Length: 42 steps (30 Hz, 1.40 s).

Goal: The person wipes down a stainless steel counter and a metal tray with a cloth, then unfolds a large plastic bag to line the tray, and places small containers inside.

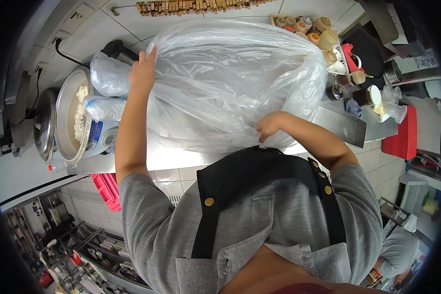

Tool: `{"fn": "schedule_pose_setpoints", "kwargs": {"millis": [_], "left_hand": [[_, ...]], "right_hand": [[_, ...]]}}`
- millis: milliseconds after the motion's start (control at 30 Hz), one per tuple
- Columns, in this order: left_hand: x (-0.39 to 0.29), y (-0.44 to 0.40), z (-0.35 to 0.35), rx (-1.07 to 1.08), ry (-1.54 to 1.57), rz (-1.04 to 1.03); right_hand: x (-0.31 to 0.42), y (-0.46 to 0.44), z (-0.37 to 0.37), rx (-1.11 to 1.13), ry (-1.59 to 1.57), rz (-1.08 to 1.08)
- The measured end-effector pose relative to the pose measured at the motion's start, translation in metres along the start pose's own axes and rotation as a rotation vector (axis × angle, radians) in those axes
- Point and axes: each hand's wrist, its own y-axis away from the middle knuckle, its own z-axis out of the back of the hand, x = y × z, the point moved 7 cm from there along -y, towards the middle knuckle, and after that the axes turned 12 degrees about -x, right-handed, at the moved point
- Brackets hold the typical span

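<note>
A large clear plastic bag (225, 83) is spread over the steel counter in front of me, its film wrinkled and puffed up towards the wall. At the bag's upper left, my left hand (142, 69) is closed on its edge, with a bit of film bunched at the fingertips. My right hand (270, 126) pinches the bag's near side, close to my black apron (259, 171). The fingertips of the right hand are partly hidden. Beside my left forearm lie two plastic-wrapped bundles (109, 76), apart from the hand.
A large metal pot (63, 139) with white lumpy contents stands at the left. Sauce bottles (327, 39) fill a rack at the back right. A steel tray (340, 125) and a red bin (401, 132) are on the right. Another person (399, 250) is at lower right.
</note>
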Motion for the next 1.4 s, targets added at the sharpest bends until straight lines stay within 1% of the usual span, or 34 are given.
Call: {"fn": "schedule_pose_setpoints", "kwargs": {"millis": [33,100,133,200,233,267,300,333,367,400,467,500,533,600,633,700,733,767,833,867,933,967,1000,1033,1067,1100,1133,1167,1233,1267,1300,1333,1367,1400], "left_hand": [[-0.011,0.009,0.013,-0.22,-0.204,-0.115],[-0.045,0.026,0.042,-0.488,-0.288,-0.253],[-0.062,0.033,0.052,-0.527,-0.168,-0.274],[-0.091,0.054,0.0,-0.127,0.013,-0.394],[-0.107,0.072,-0.027,0.091,0.103,-0.432],[-0.122,0.1,-0.048,0.323,0.176,-0.482],[-0.13,0.125,-0.054,0.154,0.195,-0.576],[-0.132,0.143,-0.063,0.071,0.205,-0.619],[-0.133,0.162,-0.072,-0.016,0.212,-0.661],[-0.12,0.176,-0.105,0.317,0.119,-0.553],[-0.091,0.216,-0.162,0.651,0.028,-0.431],[-0.078,0.233,-0.179,0.66,0.031,-0.43],[-0.072,0.241,-0.178,0.668,0.031,-0.423],[-0.073,0.267,-0.176,1.011,0.101,-0.617],[-0.07,0.255,-0.174,1.008,0.097,-0.614],[-0.093,0.22,-0.138,1.174,0.547,-0.68],[-0.098,0.179,-0.134,0.921,0.627,-0.507],[-0.101,0.141,-0.128,0.667,0.694,-0.333],[-0.105,0.09,-0.111,0.32,0.839,-0.016],[-0.115,0.09,-0.127,0.316,0.842,-0.02],[-0.119,0.088,-0.167,0.102,0.457,-0.032],[-0.121,0.081,-0.168,0.1,0.458,-0.036],[-0.114,0.075,-0.179,0.22,0.43,0.085],[-0.105,0.071,-0.19,0.344,0.396,0.205],[-0.091,0.053,-0.22,0.352,0.392,0.198],[-0.072,0.029,-0.266,0.306,0.441,0.185],[-0.064,0.016,-0.29,0.256,0.494,0.174],[-0.068,0.01,-0.272,0.26,0.495,0.171],[-0.078,-0.01,-0.212,0.332,0.372,0.159],[-0.081,-0.012,-0.209,0.325,0.374,0.156],[-0.086,-0.017,-0.194,0.143,0.342,0.057],[-0.093,-0.017,-0.179,-0.037,0.307,-0.04],[-0.099,-0.012,-0.164,-0.04,0.307,-0.042],[-0.101,-0.002,-0.137,-0.111,0.402,0.049]], "right_hand": [[-0.008,0.003,-0.001,0.005,-0.004,0.003],[-0.01,0.026,0.06,-0.659,-0.305,0.154],[-0.014,0.026,0.066,-0.656,-0.311,0.155],[-0.056,0.027,0.08,-0.748,-0.067,-0.324],[-0.064,0.017,0.081,-0.745,-0.072,-0.326],[-0.077,0.0,0.069,-0.576,-0.002,-0.383],[-0.085,-0.009,0.057,-0.406,0.071,-0.436],[-0.084,-0.012,0.06,-0.404,0.071,-0.436],[-0.081,-0.012,0.071,-0.506,0.098,-0.486],[-0.08,-0.009,0.081,-0.607,0.124,-0.535],[-0.094,-0.01,0.097,-0.608,0.112,-0.58],[-0.102,-0.012,0.102,-0.608,0.098,-0.628],[-0.11,-0.018,0.099,-0.603,0.097,-0.62],[-0.111,-0.029,0.102,-0.606,0.293,-0.453],[-0.114,-0.035,0.101,-0.611,0.295,-0.451],[-0.103,-0.033,0.103,-0.591,0.209,-0.436],[-0.111,-0.044,0.101,-0.588,0.209,-0.436],[-0.127,-0.06,0.097,-0.647,0.096,-0.466],[-0.132,-0.061,0.096,-0.702,-0.015,-0.499],[-0.121,-0.049,0.104,-0.716,0.009,-0.516],[-0.115,-0.038,0.108,-0.739,0.032,-0.54],[-0.117,-0.037,0.105,-0.729,0.144,-0.542],[-0.121,-0.036,0.103,-0.715,0.255,-0.543],[-0.126,-0.037,0.1,-0.712,0.249,-0.545],[-0.134,-0.04,0.094,-0.655,0.268,-0.565],[-0.14,-0.041,0.085,-0.596,0.287,-0.584],[-0.148,-0.045,0.073,-0.592,0.282,-0.586],[-0.156,-0.051,0.061,-0.615,0.307,-0.587],[-0.155,-0.048,0.061,-0.646,0.333,-0.596],[-0.141,-0.036,0.067,-0.576,0.313,-0.627],[-0.133,-0.029,0.074,-0.505,0.292,-0.656],[-0.129,-0.028,0.083,-0.508,0.293,-0.658],[-0.128,-0.029,0.091,-0.547,0.184,-0.67],[-0.127,-0.028,0.096,-0.581,0.072,-0.68]]}}
